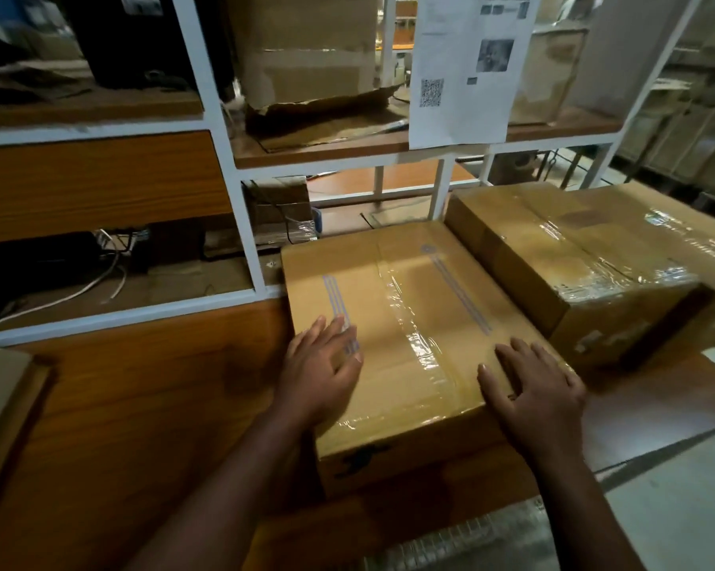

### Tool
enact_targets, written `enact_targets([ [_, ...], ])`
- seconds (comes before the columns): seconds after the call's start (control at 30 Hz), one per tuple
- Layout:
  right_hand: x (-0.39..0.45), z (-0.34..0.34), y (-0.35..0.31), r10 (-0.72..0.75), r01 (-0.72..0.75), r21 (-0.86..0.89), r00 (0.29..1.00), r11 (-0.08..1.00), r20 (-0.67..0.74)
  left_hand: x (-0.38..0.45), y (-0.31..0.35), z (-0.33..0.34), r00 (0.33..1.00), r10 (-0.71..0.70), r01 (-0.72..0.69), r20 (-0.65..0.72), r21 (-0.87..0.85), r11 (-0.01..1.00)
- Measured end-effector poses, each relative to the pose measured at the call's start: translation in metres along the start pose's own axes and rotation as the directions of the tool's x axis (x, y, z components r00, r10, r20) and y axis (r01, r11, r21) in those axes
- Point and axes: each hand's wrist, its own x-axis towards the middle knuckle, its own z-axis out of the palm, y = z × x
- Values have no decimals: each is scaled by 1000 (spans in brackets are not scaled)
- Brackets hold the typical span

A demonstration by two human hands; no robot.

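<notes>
Cardboard box (409, 290) lying flat on the wooden bench (141, 405), far edge up against the white shelving rack (224, 129), right side just beside a second, plastic-wrapped carton (574, 257). Left grip (323, 364) open, palm and straight fingers laid on the lid near its left edge. Right grip (541, 389) open too, fingers spread over the near right corner. Nothing clasped by either.

Likely trouble from here: with only flat palms on a smooth top, more apt to slide than to lift, and liable to skate off the bench if pulled too far. Pushed rightward, bound to jam against the neighbouring carton; pushed back, stopped by the rack. Weight impossible to judge, so some risk of a tilt if raised from one corner.

As for looks: plain brown, wide and shallow, flaps closed, corners square, no dents visible. Broad strip of clear packing tape (413, 323) down the middle seam, wrinkled and shiny toward the near end. Thin blue printed stripes (461, 290) in two groups on the lid, one group partly under the left fingers. Dark printed mark (364, 457) on the near side wall, too dim to read.
</notes>
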Motion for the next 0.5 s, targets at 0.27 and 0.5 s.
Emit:
enact_targets([
  [0.27, -14, -7, 16, 450, -403, 656, 887, 638, 107, -28, -2, -8, 999, -20, 19, 29, 37, 999],
  [0.5, -32, -46, -44, 269, -22, 864, 954, 503, -132, -54, -41, -23, 993, -106, 84, -44, -352, 932],
])
